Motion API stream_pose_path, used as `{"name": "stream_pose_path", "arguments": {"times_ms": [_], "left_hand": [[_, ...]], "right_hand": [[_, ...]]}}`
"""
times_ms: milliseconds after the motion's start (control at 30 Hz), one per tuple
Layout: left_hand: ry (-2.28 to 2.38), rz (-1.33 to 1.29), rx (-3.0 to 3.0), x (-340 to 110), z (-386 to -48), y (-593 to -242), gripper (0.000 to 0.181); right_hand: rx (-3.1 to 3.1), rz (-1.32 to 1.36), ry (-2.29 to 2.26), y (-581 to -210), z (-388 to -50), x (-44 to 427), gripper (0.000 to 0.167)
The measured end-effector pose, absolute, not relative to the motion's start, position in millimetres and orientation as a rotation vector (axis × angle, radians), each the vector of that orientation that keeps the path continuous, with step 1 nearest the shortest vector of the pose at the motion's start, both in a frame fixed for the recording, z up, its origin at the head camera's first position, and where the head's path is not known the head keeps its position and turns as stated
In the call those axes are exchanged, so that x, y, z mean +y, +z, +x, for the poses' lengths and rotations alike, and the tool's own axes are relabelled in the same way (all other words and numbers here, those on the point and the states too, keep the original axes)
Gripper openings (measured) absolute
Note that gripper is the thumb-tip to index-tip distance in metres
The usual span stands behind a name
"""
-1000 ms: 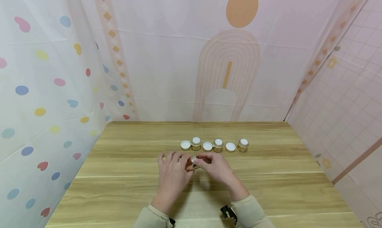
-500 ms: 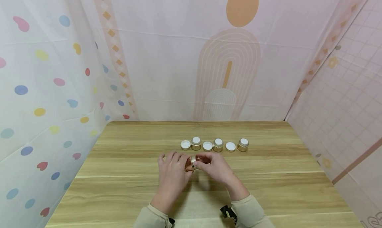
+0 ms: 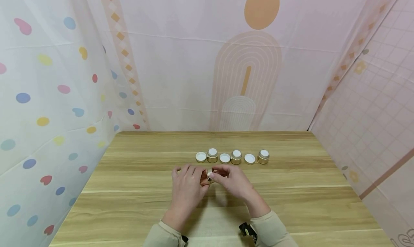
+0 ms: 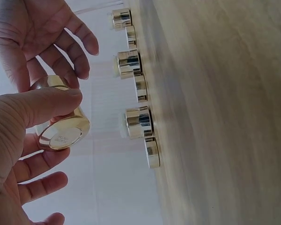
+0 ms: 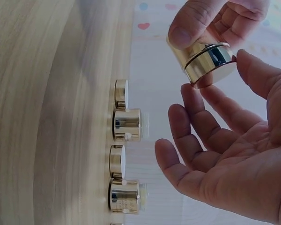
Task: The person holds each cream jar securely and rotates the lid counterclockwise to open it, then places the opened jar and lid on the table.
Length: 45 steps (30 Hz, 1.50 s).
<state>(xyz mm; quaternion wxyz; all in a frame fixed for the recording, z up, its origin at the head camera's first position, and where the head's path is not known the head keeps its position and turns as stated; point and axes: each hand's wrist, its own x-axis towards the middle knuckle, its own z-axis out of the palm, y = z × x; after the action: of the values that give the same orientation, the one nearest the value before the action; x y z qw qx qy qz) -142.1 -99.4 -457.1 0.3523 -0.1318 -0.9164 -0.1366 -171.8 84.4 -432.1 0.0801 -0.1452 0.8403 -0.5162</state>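
Note:
My left hand (image 3: 187, 186) grips the body of a small gold jar (image 4: 63, 129) between thumb and fingers, above the table. The jar lies tilted on its side, its base facing the left wrist camera. On its other end sits a gold lid (image 5: 210, 64), with a thin dark seam between lid and body. My right hand (image 3: 236, 182) pinches this lid between thumb and fingertips; its other fingers are loosely bent in the right wrist view. In the head view the fingers hide much of the jar.
Beyond the hands, a row on the wooden table (image 3: 145, 204) alternates upturned lids, such as the leftmost lid (image 3: 201, 157), with gold jars without outer lids: a left jar (image 3: 212, 155), a middle jar (image 3: 236, 157) and a right jar (image 3: 263, 157). Patterned curtains (image 3: 174, 78) surround the table.
The right thumb and fingers have shifted slightly on the lid, and the held jar's angle differs a little. Both hands stay in nearly the same place; the row is unchanged.

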Motion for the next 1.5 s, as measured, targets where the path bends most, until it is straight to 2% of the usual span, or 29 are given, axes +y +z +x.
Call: {"name": "stream_pose_path", "arguments": {"times_ms": [533, 933, 1267, 1500], "left_hand": [[-0.312, -0.332, -2.361, -102.3, -143.5, -457.7, 0.041], [-0.286, -0.344, -2.310, -102.8, -145.2, -458.9, 0.041], [-0.284, -0.312, -2.393, -103.9, -143.2, -458.6, 0.043], [-0.282, -0.297, -2.408, -103.9, -143.4, -458.3, 0.039]], "right_hand": [[2.534, -0.398, -1.514, -432.0, -172.7, 84.4, 0.046], [2.568, -0.440, -1.489, -434.6, -174.3, 84.4, 0.038], [2.545, -0.414, -1.495, -432.7, -172.1, 84.8, 0.043], [2.581, -0.379, -1.463, -434.8, -175.1, 85.3, 0.042]]}}
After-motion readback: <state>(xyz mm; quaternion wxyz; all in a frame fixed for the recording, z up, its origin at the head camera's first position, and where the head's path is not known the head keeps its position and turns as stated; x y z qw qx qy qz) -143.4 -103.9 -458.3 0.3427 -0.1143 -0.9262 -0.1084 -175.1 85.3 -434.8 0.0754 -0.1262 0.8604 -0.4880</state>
